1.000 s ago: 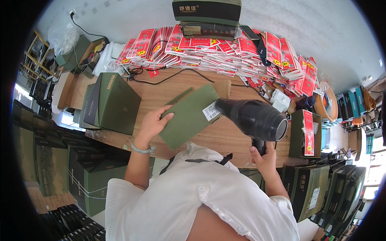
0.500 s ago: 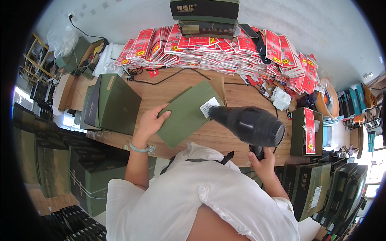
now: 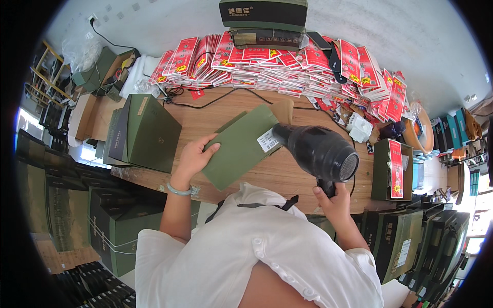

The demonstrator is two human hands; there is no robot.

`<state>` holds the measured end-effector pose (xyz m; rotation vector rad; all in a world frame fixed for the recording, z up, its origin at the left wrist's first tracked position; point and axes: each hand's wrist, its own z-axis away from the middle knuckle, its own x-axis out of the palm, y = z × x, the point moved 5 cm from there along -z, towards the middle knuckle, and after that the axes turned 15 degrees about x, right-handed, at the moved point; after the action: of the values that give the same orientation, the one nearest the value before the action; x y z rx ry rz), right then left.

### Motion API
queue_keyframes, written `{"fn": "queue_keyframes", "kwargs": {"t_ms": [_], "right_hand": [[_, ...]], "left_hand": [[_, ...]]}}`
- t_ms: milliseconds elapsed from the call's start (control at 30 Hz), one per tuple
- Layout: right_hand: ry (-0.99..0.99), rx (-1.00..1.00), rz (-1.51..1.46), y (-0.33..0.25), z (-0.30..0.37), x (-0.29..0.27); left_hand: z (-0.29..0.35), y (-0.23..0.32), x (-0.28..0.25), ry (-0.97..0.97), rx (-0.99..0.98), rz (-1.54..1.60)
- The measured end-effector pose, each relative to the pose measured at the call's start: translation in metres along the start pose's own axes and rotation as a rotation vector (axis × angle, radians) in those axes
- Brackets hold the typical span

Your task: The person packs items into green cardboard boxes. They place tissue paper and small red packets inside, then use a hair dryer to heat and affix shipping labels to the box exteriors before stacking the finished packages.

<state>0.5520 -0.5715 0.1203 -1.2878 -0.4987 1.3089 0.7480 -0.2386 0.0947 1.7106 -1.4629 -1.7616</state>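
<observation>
Left grip [image 3: 197, 155] holds a green box [image 3: 239, 148]; right grip [image 3: 335, 201], a black hairdryer [image 3: 317, 148].

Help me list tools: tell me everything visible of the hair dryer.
The black hair dryer, apparently plastic, has a thick barrel, narrower nozzle, round rear grille and handle. The right hand grips the handle, holding it above the table. Its nozzle points leftward at a label on the green panel; contact unclear.

Bright daylight, washed-out window [image 3: 481, 216] at far right, black fisheye rim, bent edges
</observation>
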Motion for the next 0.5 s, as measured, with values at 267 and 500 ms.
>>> {"fn": "queue_keyframes", "kwargs": {"t_ms": [267, 500], "right_hand": [[-0.040, 0.039, -0.099, 0.002, -0.005, 0.003], [-0.027, 0.005, -0.047, 0.002, -0.001, -0.003]], "left_hand": [[0.001, -0.002, 0.002, -0.017, -0.054, 0.025], [0.001, 0.001, 0.002, -0.019, -0.009, -0.006]]}}
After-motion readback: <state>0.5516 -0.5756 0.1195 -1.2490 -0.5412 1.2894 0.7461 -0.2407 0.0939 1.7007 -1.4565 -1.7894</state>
